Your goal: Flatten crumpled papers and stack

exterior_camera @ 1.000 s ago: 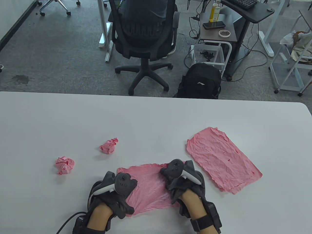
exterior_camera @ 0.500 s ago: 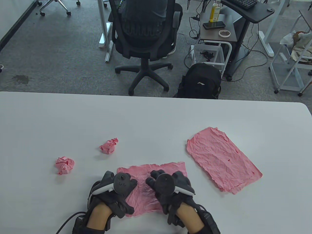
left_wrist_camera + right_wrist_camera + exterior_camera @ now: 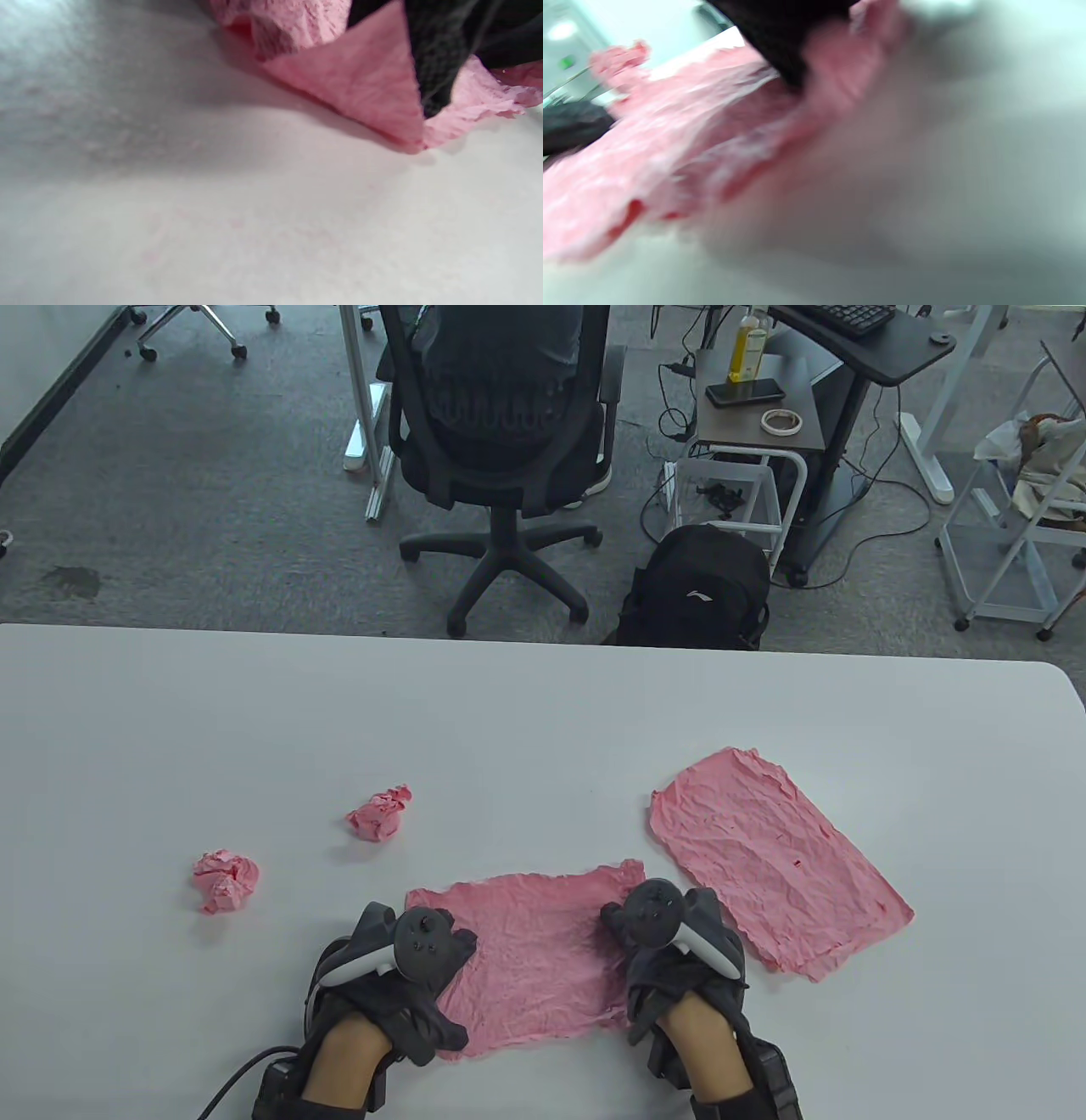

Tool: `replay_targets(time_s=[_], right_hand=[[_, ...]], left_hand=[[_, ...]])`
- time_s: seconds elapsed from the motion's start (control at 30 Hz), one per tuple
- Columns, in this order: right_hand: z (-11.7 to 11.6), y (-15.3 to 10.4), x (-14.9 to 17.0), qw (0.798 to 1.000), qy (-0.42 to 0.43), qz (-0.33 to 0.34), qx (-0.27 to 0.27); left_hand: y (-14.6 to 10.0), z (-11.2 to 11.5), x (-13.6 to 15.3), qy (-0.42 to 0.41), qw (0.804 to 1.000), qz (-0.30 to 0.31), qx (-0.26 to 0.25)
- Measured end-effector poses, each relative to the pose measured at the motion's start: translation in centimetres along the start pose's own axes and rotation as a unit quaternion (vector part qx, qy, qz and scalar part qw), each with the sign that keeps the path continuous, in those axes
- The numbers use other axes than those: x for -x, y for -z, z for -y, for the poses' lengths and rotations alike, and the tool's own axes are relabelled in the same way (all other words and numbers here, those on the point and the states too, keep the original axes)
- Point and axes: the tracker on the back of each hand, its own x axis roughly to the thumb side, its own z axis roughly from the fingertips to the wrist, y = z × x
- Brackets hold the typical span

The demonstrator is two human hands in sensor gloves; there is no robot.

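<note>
A wrinkled pink sheet [image 3: 534,959] lies spread out near the table's front edge. My left hand [image 3: 416,959] rests on its left side, and a gloved finger [image 3: 437,55] lies on the paper [image 3: 360,80] beside an upturned corner. My right hand [image 3: 666,937] presses on the sheet's right edge; the right wrist view is blurred, showing a dark finger [image 3: 785,38] over pink paper [image 3: 670,140]. A second, flattened pink sheet [image 3: 772,857] lies to the right, apart from the first. Two crumpled pink balls [image 3: 379,813] [image 3: 225,881] sit to the left.
The white table [image 3: 543,712] stretches bare behind the papers; its far edge runs across the middle of the view. Beyond it, on the floor, stand an office chair [image 3: 501,432], a black backpack [image 3: 700,589] and a side desk.
My right hand slid left across the near sheet to its middle, then back to its right edge. The sheet looks a little flatter. My left hand stayed put.
</note>
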Motion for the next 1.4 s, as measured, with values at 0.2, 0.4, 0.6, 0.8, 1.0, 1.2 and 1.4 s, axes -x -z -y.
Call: replay_targets(time_s=[0.2,0.4,0.6,0.8,1.0,1.2,1.4], right_hand=[[-3.9,0.5,-7.3,0.986,-0.052,0.124,-0.099],[-1.6,0.4,0.3,0.991,0.073,-0.006,-0.108],[0.5,-1.0,4.2,0.989,0.063,-0.117,-0.056],[1.6,-1.4,-1.2,0.995,0.022,0.050,0.080],[-3.5,-0.1,-8.9,0.982,-0.076,0.167,-0.036],[-2.0,0.3,-2.0,0.994,0.041,-0.001,-0.104],[0.4,-1.0,3.6,0.989,0.060,-0.113,-0.076]], left_hand=[[0.0,0.0,0.2,-0.005,1.000,-0.003,-0.002],[0.0,0.1,0.3,-0.008,1.000,0.000,0.001],[-0.1,0.0,0.4,-0.011,1.000,0.005,0.000],[0.0,-0.1,0.0,0.001,1.000,0.005,0.004],[0.2,0.0,-0.2,0.009,1.000,0.007,0.016],[0.1,0.1,-0.2,0.009,1.000,0.004,0.015],[0.1,0.1,-0.2,0.006,1.000,0.009,0.015]])
